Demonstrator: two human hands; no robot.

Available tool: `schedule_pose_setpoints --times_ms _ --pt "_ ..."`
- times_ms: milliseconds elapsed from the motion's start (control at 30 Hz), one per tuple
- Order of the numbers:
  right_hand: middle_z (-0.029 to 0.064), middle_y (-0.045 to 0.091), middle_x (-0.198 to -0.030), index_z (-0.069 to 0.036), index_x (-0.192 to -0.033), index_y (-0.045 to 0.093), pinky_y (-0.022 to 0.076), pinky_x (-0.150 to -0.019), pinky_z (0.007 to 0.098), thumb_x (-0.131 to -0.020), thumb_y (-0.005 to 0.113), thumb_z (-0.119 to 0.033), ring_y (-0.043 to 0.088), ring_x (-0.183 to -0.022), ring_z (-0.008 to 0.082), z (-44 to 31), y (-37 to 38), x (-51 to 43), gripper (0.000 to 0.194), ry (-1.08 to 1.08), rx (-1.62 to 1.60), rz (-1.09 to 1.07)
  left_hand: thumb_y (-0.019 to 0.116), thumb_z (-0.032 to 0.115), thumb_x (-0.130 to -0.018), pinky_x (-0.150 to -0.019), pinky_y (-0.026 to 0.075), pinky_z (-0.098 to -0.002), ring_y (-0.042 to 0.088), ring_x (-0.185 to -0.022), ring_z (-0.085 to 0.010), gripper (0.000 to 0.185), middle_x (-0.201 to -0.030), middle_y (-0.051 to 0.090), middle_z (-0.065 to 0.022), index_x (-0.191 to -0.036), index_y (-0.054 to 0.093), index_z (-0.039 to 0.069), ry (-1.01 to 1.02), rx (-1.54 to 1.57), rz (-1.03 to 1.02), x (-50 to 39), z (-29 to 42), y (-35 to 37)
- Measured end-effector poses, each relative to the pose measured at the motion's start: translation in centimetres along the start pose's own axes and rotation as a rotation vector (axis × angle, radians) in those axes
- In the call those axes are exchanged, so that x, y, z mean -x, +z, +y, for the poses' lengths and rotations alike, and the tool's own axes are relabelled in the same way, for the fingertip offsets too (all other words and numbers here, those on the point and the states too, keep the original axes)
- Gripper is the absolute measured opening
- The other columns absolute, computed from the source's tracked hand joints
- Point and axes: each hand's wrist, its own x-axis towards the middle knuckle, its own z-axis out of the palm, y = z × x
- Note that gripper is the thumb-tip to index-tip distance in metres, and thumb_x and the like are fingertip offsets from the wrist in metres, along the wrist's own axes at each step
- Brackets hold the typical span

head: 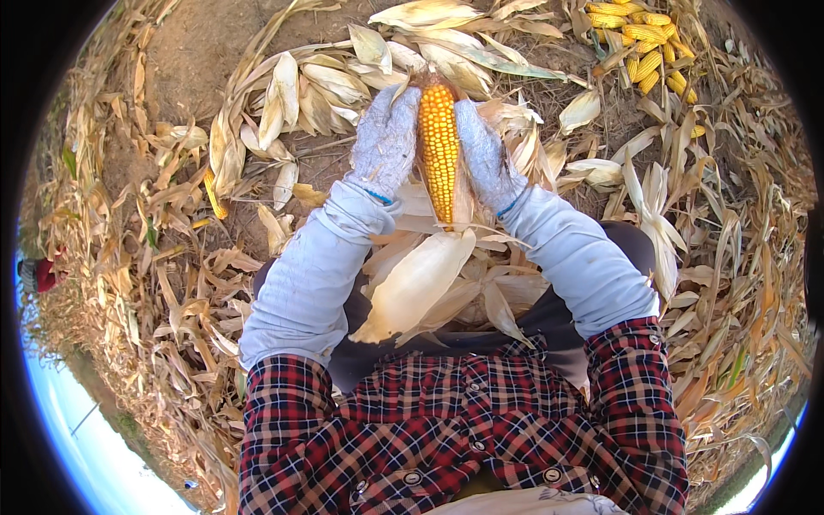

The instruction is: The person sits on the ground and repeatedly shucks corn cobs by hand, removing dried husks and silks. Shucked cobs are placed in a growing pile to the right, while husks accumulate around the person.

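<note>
An ear of yellow corn (440,148) is held upright in the picture between my two gloved hands, its kernels bare along the front. My left hand (386,132), in a light grey work glove, grips its left side. On the other side my right hand (486,151), gloved alike, presses against the ear and husk. Brown silk (432,77) shows at the far end. A pale, peeled-back husk leaf (418,286) hangs from the near end towards my lap. The fingertips are mostly hidden behind the ear.
Husked yellow cobs (647,45) lie in a pile at the upper right. A partly bare cob (214,194) rests among husks on the left. Dry corn stalks and leaves (740,257) cover much of the ground. Part of another person in red (45,275) shows at the far left edge.
</note>
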Motion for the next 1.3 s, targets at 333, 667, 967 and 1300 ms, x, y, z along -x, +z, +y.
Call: schedule_pose_setpoints --times_ms 333,667,967,1300 --pt "0.0084 0.068 -0.126 -0.006 -0.142 0.054 0.0585 -0.093 0.0294 -0.110 0.047 -0.040 0.069 -0.108 0.0174 -1.0 0.3 0.5 0.048 0.163 -0.225 -0.005 0.048 0.042 -0.108 -0.094 0.053 -0.0362 0.067 -0.107 -0.0252 0.050 -0.113 0.070 -0.0162 -0.131 0.062 -0.001 -0.301 0.694 -0.087 0.4 0.5 1.3" --pt "0.0074 0.071 -0.118 -0.006 -0.136 0.059 0.0597 -0.090 0.0303 -0.108 0.054 -0.032 0.071 -0.101 0.0168 -0.5 0.4 1.5 0.039 0.333 -0.248 0.026 0.047 0.036 -0.110 -0.093 0.055 -0.0321 0.067 -0.101 -0.0213 0.042 -0.114 0.069 -0.0104 -0.128 0.061 0.002 -0.199 0.642 -0.158 1.0 -2.1 2.1" --pt "0.0106 0.067 -0.127 -0.002 -0.136 0.060 0.0507 -0.101 0.0337 -0.100 0.065 -0.032 0.064 -0.113 0.0197 0.0 1.2 1.1 0.047 0.093 -0.240 -0.063 0.056 0.028 -0.106 -0.073 0.051 -0.0282 0.058 -0.082 -0.0123 0.023 -0.091 0.060 -0.0021 -0.115 0.061 0.007 -0.469 1.084 0.274 -0.6 -1.1 1.9" --pt "0.0083 0.068 -0.104 -0.004 -0.121 0.060 0.0587 -0.085 0.0363 -0.093 0.073 -0.027 0.070 -0.097 0.0202 -2.0 -1.3 -0.6 0.039 -0.101 0.071 0.195 0.062 0.031 -0.104 -0.070 0.054 -0.0256 0.061 -0.085 -0.0091 0.031 -0.099 0.065 -0.0007 -0.128 0.063 0.010 -0.498 1.050 0.081 -1.5 1.0 -0.6"
